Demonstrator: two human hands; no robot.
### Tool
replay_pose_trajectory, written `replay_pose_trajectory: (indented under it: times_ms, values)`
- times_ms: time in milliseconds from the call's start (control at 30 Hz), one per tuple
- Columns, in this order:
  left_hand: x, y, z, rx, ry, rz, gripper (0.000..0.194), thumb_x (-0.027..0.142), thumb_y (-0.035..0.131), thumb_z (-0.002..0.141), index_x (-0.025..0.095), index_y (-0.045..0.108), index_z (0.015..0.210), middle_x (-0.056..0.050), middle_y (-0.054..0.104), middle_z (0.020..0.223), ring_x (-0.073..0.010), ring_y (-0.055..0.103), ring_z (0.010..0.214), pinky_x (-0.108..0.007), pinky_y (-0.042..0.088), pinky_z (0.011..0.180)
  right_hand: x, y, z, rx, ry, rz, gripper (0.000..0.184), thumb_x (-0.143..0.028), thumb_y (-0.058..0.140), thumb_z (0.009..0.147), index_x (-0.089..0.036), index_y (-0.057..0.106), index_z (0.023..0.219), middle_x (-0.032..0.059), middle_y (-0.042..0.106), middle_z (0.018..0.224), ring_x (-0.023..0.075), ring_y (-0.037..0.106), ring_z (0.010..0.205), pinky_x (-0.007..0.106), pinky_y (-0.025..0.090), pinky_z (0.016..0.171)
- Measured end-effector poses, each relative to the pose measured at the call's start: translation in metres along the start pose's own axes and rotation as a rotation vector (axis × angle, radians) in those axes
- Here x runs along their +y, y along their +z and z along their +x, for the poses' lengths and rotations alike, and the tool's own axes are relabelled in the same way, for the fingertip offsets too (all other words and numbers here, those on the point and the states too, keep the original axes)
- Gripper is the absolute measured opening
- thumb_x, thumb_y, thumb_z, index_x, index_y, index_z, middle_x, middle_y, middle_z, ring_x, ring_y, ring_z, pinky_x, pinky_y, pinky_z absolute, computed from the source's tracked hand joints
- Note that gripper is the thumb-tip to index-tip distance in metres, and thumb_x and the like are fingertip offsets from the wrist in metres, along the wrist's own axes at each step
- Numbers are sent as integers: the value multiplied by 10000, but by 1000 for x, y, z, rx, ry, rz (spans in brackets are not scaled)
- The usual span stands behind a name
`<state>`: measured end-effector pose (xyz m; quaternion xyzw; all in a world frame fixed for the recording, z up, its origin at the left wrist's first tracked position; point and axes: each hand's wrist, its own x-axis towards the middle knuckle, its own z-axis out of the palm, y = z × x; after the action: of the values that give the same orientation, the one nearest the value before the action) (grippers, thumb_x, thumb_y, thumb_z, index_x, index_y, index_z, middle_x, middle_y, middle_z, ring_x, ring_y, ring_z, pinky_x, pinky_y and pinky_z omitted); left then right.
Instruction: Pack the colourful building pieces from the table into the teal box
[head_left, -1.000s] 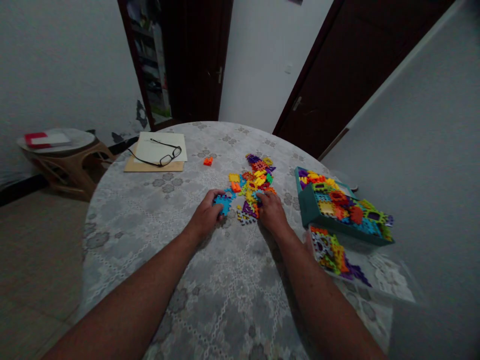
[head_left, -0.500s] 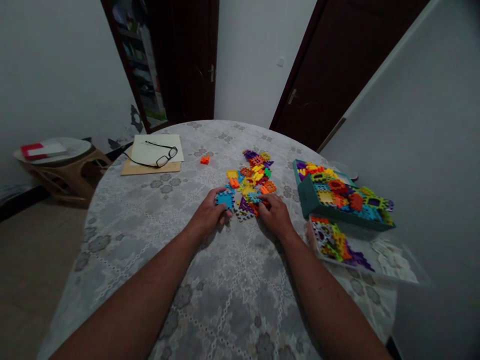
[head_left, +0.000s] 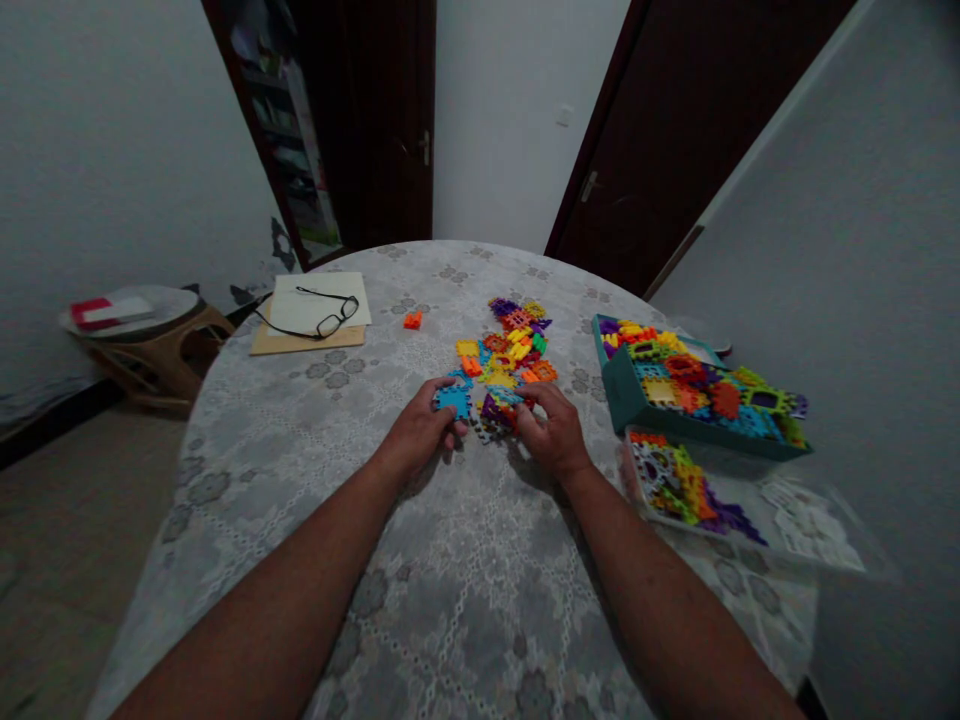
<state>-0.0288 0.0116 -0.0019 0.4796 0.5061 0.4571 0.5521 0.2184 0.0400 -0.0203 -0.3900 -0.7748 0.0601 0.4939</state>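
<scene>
My left hand (head_left: 424, 425) pinches a blue square building piece (head_left: 452, 401) with toothed edges between thumb and fingers. Across from it, my right hand (head_left: 553, 428) has thumb and fingers closed on a light-blue building piece (head_left: 506, 396), partly covered by the fingers. Between and beyond the hands lies a loose pile of interlocking plastic pieces (head_left: 499, 372) in yellow, orange, purple, red and green. Some purple and grey pieces sit just under the right fingertips. Apart from the pile, a small orange piece (head_left: 412, 320) rests to the left.
Teal boxes (head_left: 622, 395) full of colourful pieces stand at the right, with a clear plastic tray (head_left: 757, 520) in front holding more pieces and white bags. Eyeglasses (head_left: 330, 322) lie on papers (head_left: 289, 290) at the left. A stool (head_left: 150, 345) stands beyond the table's left edge.
The view has shifted slightly. My right hand has moved a little with the light-blue piece, over the purple and grey pieces. My left hand keeps its hold on the blue square.
</scene>
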Motion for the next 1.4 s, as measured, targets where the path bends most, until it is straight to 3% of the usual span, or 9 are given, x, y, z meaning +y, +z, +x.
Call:
replay_pose_trajectory:
  times_ms: [200,367,467,667,800,933,1100,1267,1400]
  values:
    - [3,-3,-2,-107,-64,-132,649,234,613,940,179,506,1577,-5,706,707,-127,596,496,-185,448,465,-24,6,5,-61,-189,7,241,-195,644,966,-241,718,1191,110,729,1132,290,684,1104,510,584,1000]
    - [7,-6,-4,-197,-131,-360,574,382,691,948,151,564,1457,-71,715,901,-174,701,654,-199,457,440,-34,7,7,-153,-300,4,280,-171,646,967,-246,696,1232,115,705,1148,292,665,1113,531,585,1004]
    - [6,-7,-6,-230,-101,-316,592,396,769,919,169,587,1434,-58,711,914,-139,657,614,-189,435,448,-38,8,7,-203,-356,3,300,-169,655,965,-242,691,1254,127,698,1181,302,652,1161,542,579,1031]
    - [0,-5,-3,-206,-108,-180,616,302,716,952,190,537,1531,-16,702,785,-118,603,542,-188,417,471,-37,11,6,-258,-248,-22,315,-182,653,951,-263,721,1248,121,699,1194,313,641,1208,566,552,1090]
    - [0,-2,0,-116,-109,-201,599,271,644,970,197,514,1550,-16,703,800,-136,655,589,-177,411,458,-29,11,5,-82,-92,-52,256,-200,635,954,-243,744,1181,132,707,1184,319,651,1175,574,557,1073]
    - [3,1,-4,-93,-77,-80,551,343,580,1039,215,491,1567,10,691,687,-113,565,457,-177,392,449,-33,9,3,79,-41,-30,232,-222,632,987,-245,727,1197,140,707,1224,314,667,1194,566,562,1081]
    - [0,4,-7,-90,-47,-88,506,429,571,1057,231,516,1520,20,669,656,-120,536,447,-188,405,452,-50,20,2,-55,-162,50,184,-256,685,1004,-264,725,1183,128,700,1254,301,663,1223,546,562,1083]
    - [-9,3,-2,-153,-54,-289,452,529,617,1015,233,596,1355,-11,688,820,-131,605,524,-207,444,451,-52,29,2,-165,-158,88,115,-274,670,1020,-252,733,1114,122,698,1241,289,657,1216,534,544,1102]
    - [-10,2,-3,-179,2,-166,516,600,643,1003,241,605,1372,11,663,791,-119,561,508,-205,425,448,-54,30,2,-224,-188,110,116,-278,674,1000,-250,736,1094,120,695,1227,292,657,1194,525,559,1075]
